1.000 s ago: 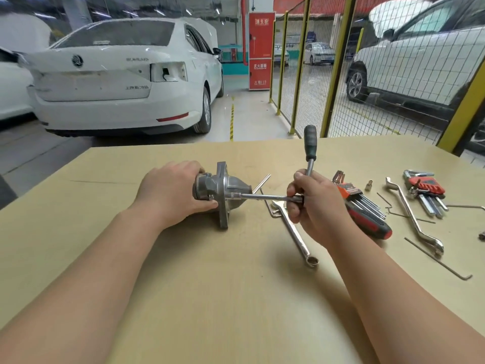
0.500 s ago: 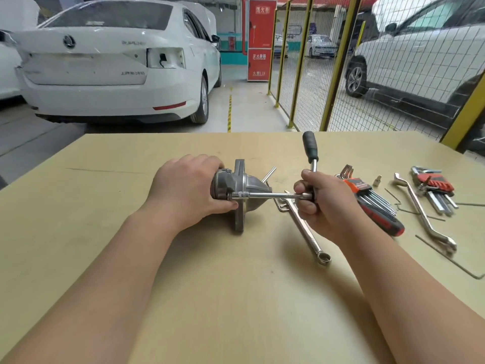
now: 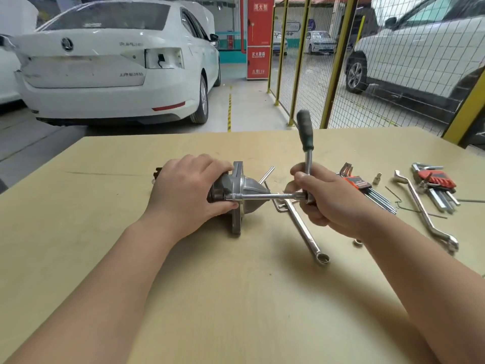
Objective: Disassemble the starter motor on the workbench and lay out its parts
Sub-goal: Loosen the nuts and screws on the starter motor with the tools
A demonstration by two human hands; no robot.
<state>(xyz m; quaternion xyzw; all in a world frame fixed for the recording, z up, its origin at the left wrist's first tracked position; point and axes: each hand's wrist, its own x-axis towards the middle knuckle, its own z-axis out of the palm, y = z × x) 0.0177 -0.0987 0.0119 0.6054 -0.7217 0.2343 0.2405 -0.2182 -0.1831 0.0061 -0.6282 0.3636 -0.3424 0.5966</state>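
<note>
The grey metal starter motor (image 3: 244, 191) lies on its side in the middle of the workbench (image 3: 78, 232), its flange upright and nose cone pointing right. My left hand (image 3: 187, 194) wraps over its body and hides most of it. My right hand (image 3: 324, 199) grips the head of a ratchet wrench (image 3: 305, 137), whose dark handle stands up and tilts left. A long chrome extension bar (image 3: 265, 197) runs level from the ratchet to a socket against the motor, beside my left thumb.
A long ring spanner (image 3: 305, 232) lies just right of the motor. Further right are two red hex key sets (image 3: 367, 190) (image 3: 435, 179), an offset spanner (image 3: 425, 214), loose hex keys and a small nut (image 3: 357, 242). Cars and a yellow mesh fence stand behind.
The ratchet handle has swung a little to the left in my right hand. My view has shifted, so the motor sits further right in frame. Both hands keep their holds.
</note>
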